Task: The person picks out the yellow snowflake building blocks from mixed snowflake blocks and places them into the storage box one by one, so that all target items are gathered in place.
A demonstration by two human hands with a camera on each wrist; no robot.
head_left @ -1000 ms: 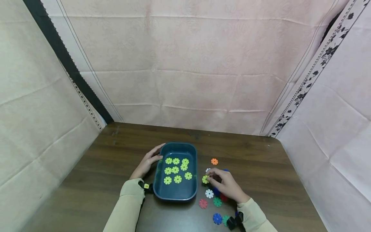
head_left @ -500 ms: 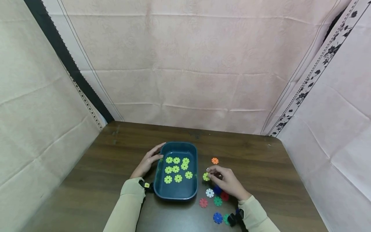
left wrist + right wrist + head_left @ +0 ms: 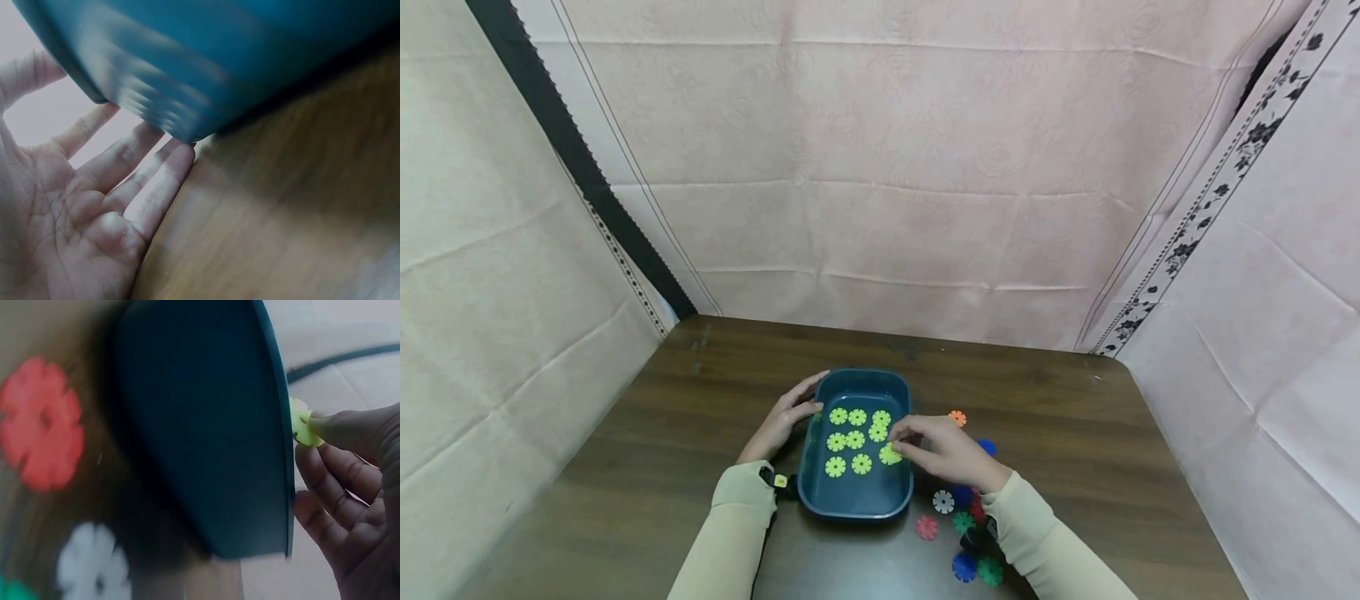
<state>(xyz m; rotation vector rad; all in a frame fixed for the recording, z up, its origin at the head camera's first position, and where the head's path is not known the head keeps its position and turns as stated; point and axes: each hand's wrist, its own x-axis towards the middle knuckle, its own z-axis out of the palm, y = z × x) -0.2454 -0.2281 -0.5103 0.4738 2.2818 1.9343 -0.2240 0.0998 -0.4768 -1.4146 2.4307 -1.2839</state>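
Observation:
A dark teal tray (image 3: 853,496) holds several yellow-green notched discs (image 3: 836,467), flat on its floor. My left hand (image 3: 782,421) rests at the tray's left side, its fairly straight fingers touching the outer wall in the left wrist view and its thumb at the rim. Over the tray's right part, my right hand (image 3: 943,450) pinches another yellow-green notched disc (image 3: 301,428) between thumb and index finger. In the head view that disc overlaps the ones lying below it and is partly hidden by the fingers.
Right of the tray, loose notched discs lie on the wooden table (image 3: 700,467): orange (image 3: 957,417), white (image 3: 943,502), red (image 3: 927,527), green (image 3: 989,572) and blue (image 3: 964,567). My right forearm hangs over some of them. Pale cloth (image 3: 880,167) surrounds the table's back and sides.
My right hand has carried the pinched yellow-green disc leftward from beside the tray to above its right part. The left hand and the tray stay put.

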